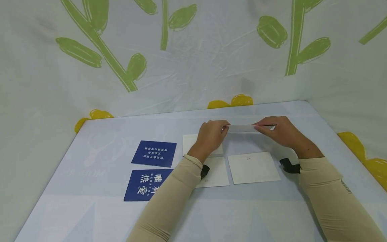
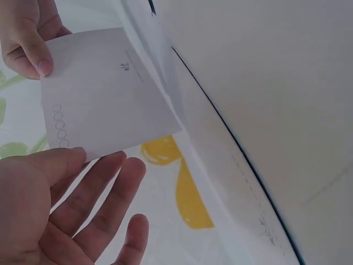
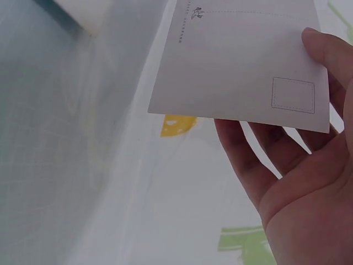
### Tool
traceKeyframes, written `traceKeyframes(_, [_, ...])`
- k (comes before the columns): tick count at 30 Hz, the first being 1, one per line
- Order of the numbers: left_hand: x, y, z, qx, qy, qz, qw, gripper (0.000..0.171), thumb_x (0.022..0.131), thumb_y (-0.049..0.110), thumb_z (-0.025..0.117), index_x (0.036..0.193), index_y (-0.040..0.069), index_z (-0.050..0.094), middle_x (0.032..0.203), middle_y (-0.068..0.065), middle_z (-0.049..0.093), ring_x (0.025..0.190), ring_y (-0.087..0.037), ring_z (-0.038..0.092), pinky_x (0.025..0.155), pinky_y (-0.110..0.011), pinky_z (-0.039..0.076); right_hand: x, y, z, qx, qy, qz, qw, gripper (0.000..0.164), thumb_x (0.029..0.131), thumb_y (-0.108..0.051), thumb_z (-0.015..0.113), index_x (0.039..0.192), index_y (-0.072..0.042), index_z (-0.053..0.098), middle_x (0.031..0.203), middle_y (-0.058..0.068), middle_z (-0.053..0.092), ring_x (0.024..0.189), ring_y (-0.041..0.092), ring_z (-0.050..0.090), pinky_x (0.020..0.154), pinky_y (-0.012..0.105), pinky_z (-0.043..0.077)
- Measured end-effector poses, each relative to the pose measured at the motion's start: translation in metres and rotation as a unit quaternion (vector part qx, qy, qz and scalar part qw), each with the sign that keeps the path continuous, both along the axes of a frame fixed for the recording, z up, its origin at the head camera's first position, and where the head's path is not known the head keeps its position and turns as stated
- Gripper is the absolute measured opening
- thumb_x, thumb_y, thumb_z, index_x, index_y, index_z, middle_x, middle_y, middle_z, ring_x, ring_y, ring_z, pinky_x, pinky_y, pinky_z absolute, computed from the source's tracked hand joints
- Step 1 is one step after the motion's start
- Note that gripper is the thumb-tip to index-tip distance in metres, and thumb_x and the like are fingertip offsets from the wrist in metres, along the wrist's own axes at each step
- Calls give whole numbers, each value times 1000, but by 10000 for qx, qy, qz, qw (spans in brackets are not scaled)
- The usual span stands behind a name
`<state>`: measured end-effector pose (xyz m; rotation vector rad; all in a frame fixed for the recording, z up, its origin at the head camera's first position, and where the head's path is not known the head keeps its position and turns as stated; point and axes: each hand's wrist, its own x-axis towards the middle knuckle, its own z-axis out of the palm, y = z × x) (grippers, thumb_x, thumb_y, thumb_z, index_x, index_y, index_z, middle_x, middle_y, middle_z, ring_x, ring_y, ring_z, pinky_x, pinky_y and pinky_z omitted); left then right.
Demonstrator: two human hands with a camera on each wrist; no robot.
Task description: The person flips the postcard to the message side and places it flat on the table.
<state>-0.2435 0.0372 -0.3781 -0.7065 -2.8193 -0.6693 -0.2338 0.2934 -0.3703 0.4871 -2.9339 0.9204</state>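
Note:
Above the far part of the table, both hands hold a white postcard (image 1: 241, 128) by its opposite ends. My left hand (image 1: 210, 137) pinches one end between thumb and index finger, its other fingers spread in the left wrist view. At the other end my right hand (image 1: 282, 131) grips it, thumb on the printed side and fingers behind. A stamp box and small print show on the postcard (image 3: 237, 66) in the right wrist view. Below lie a white card (image 1: 253, 168), another white card (image 1: 216, 173) partly under the left wrist, and a thicker white card or stack (image 1: 188, 143).
Two dark blue cards with white characters lie at the left, an upper blue card (image 1: 154, 154) and a lower blue card (image 1: 137, 185) partly covered by the left sleeve. The pale table (image 1: 90, 181) meets a white cloth backdrop (image 1: 211, 67) with green leaves and yellow flowers.

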Motion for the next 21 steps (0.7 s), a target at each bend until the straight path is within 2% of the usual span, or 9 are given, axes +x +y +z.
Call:
traceKeyframes(6, [0, -1, 3, 45, 167, 30, 9998, 20, 100, 21, 61, 114, 15, 75, 100, 3, 78, 62, -6, 57, 61, -20, 45, 1, 1, 0, -24, 99, -61, 9999, 29, 96, -18, 68, 121, -6, 72, 124, 19, 69, 114, 36, 62, 90, 55, 52])
traceKeyframes(8, [0, -1, 4, 46, 193, 47, 9998, 21, 101, 21, 61, 114, 15, 75, 99, 3, 78, 61, -6, 57, 62, -22, 46, 1, 1, 1, 20, 164, -58, 9998, 29, 95, -16, 68, 123, -8, 71, 126, 20, 68, 110, 35, 63, 86, 52, 53])
traceKeyframes(12, [1, -1, 6, 0, 132, 77, 9999, 21, 101, 23, 60, 115, 15, 74, 97, 4, 78, 62, -6, 57, 65, -24, 47, 1, 3, 1, 76, 184, -41, 9998, 30, 96, -16, 67, 125, -10, 70, 127, 20, 67, 99, 32, 64, 76, 37, 52])
traceKeyframes(15, [0, -2, 6, 10, 94, 108, 9999, 21, 101, 23, 60, 115, 15, 74, 99, 4, 78, 63, -6, 58, 66, -24, 48, 0, 5, -1, 36, 143, -56, 9999, 32, 96, -16, 65, 128, -12, 68, 128, 19, 67, 96, 31, 66, 72, 30, 50])
traceKeyframes(21, [-2, -3, 4, 12, 66, 163, 9998, 22, 101, 24, 60, 116, 16, 74, 99, 4, 77, 63, -6, 58, 67, -25, 47, -4, 6, -7, -30, 151, -157, 9998, 36, 95, -8, 62, 130, -13, 66, 129, 16, 66, 96, 30, 68, 73, 25, 50])
